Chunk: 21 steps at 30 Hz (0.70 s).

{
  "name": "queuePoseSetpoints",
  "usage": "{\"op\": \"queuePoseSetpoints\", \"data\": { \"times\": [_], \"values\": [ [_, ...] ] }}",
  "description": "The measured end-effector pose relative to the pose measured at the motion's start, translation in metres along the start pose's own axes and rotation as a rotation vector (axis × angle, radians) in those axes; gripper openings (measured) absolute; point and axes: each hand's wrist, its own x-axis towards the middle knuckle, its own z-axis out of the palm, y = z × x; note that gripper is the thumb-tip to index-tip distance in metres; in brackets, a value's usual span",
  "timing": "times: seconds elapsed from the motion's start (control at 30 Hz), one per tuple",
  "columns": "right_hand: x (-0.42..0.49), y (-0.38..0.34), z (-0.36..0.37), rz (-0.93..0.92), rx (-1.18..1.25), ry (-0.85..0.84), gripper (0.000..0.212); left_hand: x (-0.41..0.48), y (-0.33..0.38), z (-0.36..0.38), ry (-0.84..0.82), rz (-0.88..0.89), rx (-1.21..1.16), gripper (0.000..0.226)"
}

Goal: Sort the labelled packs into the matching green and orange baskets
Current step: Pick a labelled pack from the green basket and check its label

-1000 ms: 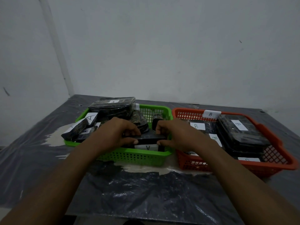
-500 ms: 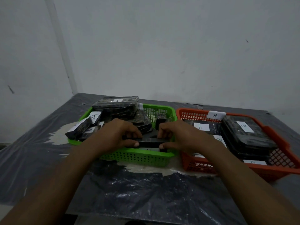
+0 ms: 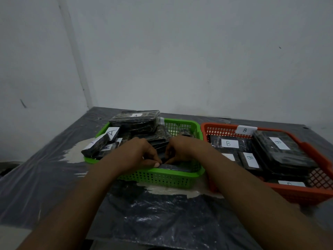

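A green basket [image 3: 160, 178] at centre holds several dark wrapped packs with white "A" labels [image 3: 111, 132]. An orange basket [image 3: 304, 193] to its right carries a "B" tag [image 3: 244, 130] and holds dark packs labelled "B" [image 3: 278, 142]. Both my hands reach into the front of the green basket. My left hand [image 3: 137, 154] and my right hand [image 3: 182, 150] meet with curled fingertips pinching a flat dark pack [image 3: 173, 167] that lies low along the basket's front wall. Its label is hidden.
The baskets stand side by side on a table covered in dark crinkled plastic sheet [image 3: 162, 213]. White walls meet in a corner behind. One pack [image 3: 94, 147] overhangs the green basket's left rim.
The dark pack has sunk lower inside the green basket's front. My hands have drawn closer together over it, fingertips now nearly touching.
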Motion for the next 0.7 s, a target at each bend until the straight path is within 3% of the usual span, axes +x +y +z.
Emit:
{"op": "queuePoseSetpoints", "data": {
  "times": [0.27, 0.37, 0.5, 0.6, 0.7],
  "values": [
    [0.008, 0.002, 0.016, -0.014, 0.048, 0.033, 0.028, -0.004, 0.000, 0.001, 0.069, -0.058, 0.038, 0.009],
    [-0.010, 0.013, 0.011, -0.127, 0.168, 0.284, 0.030, -0.008, -0.004, 0.004, 0.126, -0.054, 0.004, 0.017],
    [-0.030, 0.018, 0.009, -0.408, 0.129, 0.698, 0.036, -0.007, -0.003, 0.006, 0.302, -0.110, -0.304, 0.045],
    [-0.034, 0.012, 0.019, -0.497, 0.021, 0.824, 0.035, -0.005, 0.001, 0.010, 0.323, -0.053, -0.323, 0.047],
    [-0.037, 0.010, 0.025, -0.493, 0.098, 0.839, 0.039, -0.009, 0.002, 0.014, 0.372, -0.025, -0.413, 0.042]
  ]
}}
